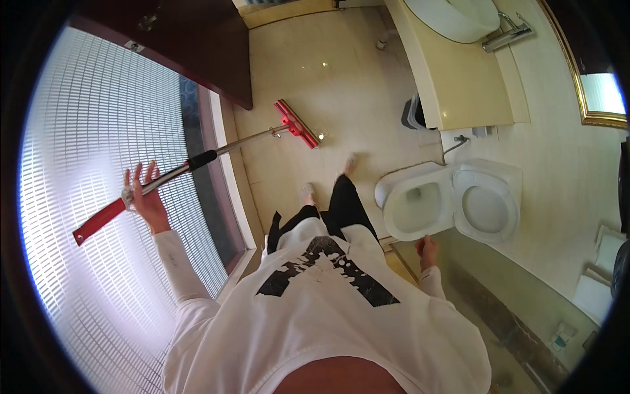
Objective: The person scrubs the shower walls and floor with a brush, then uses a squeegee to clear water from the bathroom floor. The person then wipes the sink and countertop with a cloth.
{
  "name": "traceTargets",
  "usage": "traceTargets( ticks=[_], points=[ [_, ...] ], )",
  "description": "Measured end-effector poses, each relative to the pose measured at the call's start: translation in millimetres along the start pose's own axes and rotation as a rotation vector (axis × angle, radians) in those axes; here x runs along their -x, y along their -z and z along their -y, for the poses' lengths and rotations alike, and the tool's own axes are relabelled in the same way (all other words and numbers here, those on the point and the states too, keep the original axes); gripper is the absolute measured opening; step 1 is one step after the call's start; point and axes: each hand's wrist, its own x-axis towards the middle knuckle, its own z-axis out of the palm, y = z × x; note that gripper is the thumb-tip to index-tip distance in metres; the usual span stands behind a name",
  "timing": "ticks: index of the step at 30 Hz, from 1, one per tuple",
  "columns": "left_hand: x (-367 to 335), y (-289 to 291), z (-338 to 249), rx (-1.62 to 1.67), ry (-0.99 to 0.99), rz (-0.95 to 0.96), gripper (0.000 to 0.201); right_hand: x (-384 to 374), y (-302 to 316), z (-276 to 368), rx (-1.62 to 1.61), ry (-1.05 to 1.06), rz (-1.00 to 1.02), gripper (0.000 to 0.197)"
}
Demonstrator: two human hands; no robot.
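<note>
A sponge mop (246, 139) leans across the left side, its red head (297, 123) on the tiled floor. Its metal pole has a black sleeve (201, 159) partway along and a red grip (100, 222) at the upper end. My left hand (148, 200) is open under the pole, fingers stretched out, and the pole lies across the palm just below the red grip. Beside the toilet's front rim hangs my right hand (427, 251), fingers curled, with nothing visible in them. Whether it touches the rim I cannot tell.
The white toilet (417, 209) stands at right with its seat and lid (487, 205) raised. Beyond it are a vanity counter (459, 92), a basin (456, 18) and a dark bin (415, 113). A dark red door (190, 39) stands at upper left, beside a bright gridded window (98, 118).
</note>
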Motion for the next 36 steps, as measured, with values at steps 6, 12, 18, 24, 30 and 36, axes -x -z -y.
traceTargets(
  ticks=[6, 12, 18, 24, 30, 36],
  points=[
    [11.8, -88.2, -43.3, 0.089, -0.381, 0.204, 0.049, -50.0, -70.7, 87.5, 0.073, 0.045, 0.074, 0.025],
    [50.6, -242.6, -53.1, 0.276, -0.462, 0.427, 0.013, -85.9, -219.0, 173.9, 0.114, 0.454, 0.370, 0.020],
    [63.4, -319.6, -111.9, 0.232, -0.421, 0.394, 0.026, 17.7, -365.4, 298.1, 0.430, 1.081, 0.879, 0.048],
    [54.7, -356.2, -117.3, 0.286, -0.452, 0.497, 0.045, 78.1, -429.4, 362.9, 0.393, 1.365, 1.209, 0.042],
    [-26.7, -356.0, -95.1, 0.439, -0.390, 0.660, 0.038, 34.9, -471.0, 395.1, 0.454, 1.204, 1.041, 0.016],
    [-143.1, -370.5, -62.5, 0.351, -0.332, 1.012, 0.040, -24.1, -503.1, 415.7, 0.344, 1.164, 0.948, 0.022]
  ],
)
